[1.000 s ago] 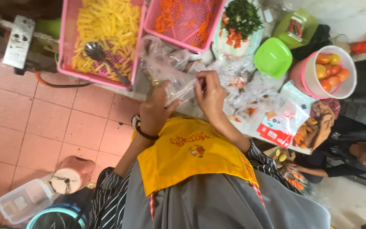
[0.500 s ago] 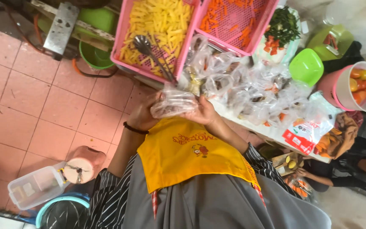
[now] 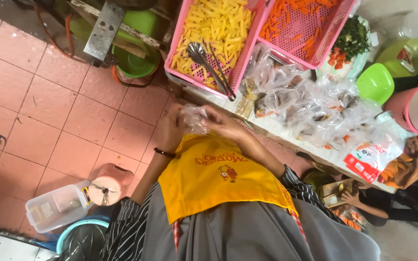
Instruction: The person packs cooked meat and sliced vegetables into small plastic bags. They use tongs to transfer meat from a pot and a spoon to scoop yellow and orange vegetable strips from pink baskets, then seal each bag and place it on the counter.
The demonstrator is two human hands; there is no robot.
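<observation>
Since half a second ago: both hands drawn lower and closer to the chest, clear plastic bag [image 3: 194, 117] now bunched smaller between them. Left hand [image 3: 171, 128], black band at the wrist, curled around the bag's left side. Right hand [image 3: 224, 123] pinching the bag's right edge, fingers closed on it. Just beyond, pink basket of yellow sticks [image 3: 212, 29] with tongs [image 3: 211, 65], then filled bags [image 3: 310, 106] heaped on the counter.

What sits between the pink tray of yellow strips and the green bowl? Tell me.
In the head view, the pink tray of orange strips and a tub of chopped greens.
</observation>
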